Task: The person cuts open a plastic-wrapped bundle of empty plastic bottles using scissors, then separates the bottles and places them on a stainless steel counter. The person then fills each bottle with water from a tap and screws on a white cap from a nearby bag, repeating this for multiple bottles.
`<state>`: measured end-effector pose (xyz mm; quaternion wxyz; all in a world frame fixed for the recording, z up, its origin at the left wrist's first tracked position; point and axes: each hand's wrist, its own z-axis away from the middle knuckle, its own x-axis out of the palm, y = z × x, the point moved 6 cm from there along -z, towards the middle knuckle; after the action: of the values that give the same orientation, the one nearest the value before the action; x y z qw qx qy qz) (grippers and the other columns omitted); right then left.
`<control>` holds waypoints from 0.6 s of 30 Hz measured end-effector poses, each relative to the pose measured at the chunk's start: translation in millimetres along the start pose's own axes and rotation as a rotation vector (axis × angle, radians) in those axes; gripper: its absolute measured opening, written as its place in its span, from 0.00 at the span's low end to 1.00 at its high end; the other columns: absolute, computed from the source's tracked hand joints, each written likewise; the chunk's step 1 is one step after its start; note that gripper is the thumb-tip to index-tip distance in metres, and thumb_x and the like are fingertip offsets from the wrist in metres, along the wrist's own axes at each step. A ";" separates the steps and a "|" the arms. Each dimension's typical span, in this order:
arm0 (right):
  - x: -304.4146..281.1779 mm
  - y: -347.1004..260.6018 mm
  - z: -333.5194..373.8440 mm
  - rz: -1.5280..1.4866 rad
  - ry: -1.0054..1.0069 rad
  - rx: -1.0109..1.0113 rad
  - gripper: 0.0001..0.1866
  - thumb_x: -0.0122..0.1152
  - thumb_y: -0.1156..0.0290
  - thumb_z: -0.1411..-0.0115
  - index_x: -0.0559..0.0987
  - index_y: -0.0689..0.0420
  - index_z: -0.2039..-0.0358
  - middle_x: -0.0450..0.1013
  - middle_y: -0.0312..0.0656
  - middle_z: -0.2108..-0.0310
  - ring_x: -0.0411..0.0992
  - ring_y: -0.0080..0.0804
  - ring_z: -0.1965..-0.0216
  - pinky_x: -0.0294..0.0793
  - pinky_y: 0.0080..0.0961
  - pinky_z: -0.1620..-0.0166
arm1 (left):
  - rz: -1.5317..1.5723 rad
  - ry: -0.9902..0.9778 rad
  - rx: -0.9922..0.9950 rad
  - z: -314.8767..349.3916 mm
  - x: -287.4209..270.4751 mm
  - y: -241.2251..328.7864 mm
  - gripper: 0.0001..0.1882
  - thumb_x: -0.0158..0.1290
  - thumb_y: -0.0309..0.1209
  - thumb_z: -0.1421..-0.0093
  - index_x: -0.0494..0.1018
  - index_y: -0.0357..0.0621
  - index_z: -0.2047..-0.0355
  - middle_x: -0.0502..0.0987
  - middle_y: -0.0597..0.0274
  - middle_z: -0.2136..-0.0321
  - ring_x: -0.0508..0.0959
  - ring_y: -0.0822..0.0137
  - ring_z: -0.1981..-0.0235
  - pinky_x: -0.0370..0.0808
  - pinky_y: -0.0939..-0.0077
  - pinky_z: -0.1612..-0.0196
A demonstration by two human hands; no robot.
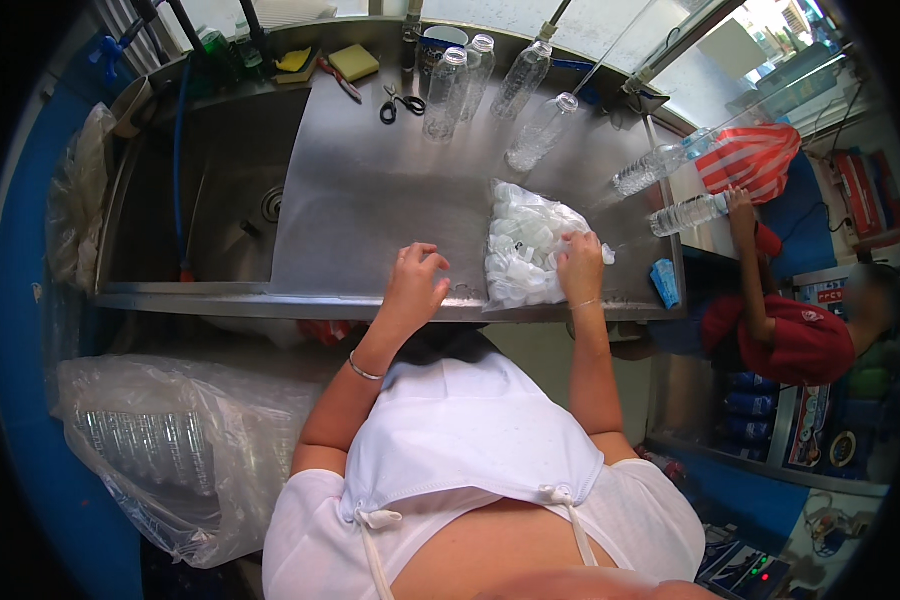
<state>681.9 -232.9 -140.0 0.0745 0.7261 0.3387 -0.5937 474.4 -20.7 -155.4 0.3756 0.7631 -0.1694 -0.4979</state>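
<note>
White apron [470, 440] is closest to the camera, then the steel counter [370, 210]. Left hand [416, 285] has nothing in its grip, fingers loosely curled and apart. Right hand [582, 268] is half-curled over the bag of white caps [522, 262] near the counter's front edge; can't tell if it's got one. Progress-wise, the clear bottles [445, 100] are out, but the necks I can see look bare, so I'd say early days. No bottle labels I can make out; marks on the blue packet [664, 283] are too small to read.
</note>
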 end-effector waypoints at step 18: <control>-45.8 21.2 10.1 -0.472 0.185 0.260 0.12 0.63 0.76 0.41 0.80 0.57 0.56 0.78 0.45 0.66 0.78 0.33 0.71 0.77 0.29 0.67 | 0.047 -0.184 0.035 -4.3 26.1 15.9 0.13 0.61 0.27 0.47 0.77 0.42 0.61 0.72 0.50 0.50 0.70 0.48 0.46 0.70 0.60 0.44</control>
<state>683.1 -272.7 -107.3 -0.1908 0.6818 0.4247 -0.5642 491.7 -45.9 -159.1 0.3565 0.7165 -0.2296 -0.5540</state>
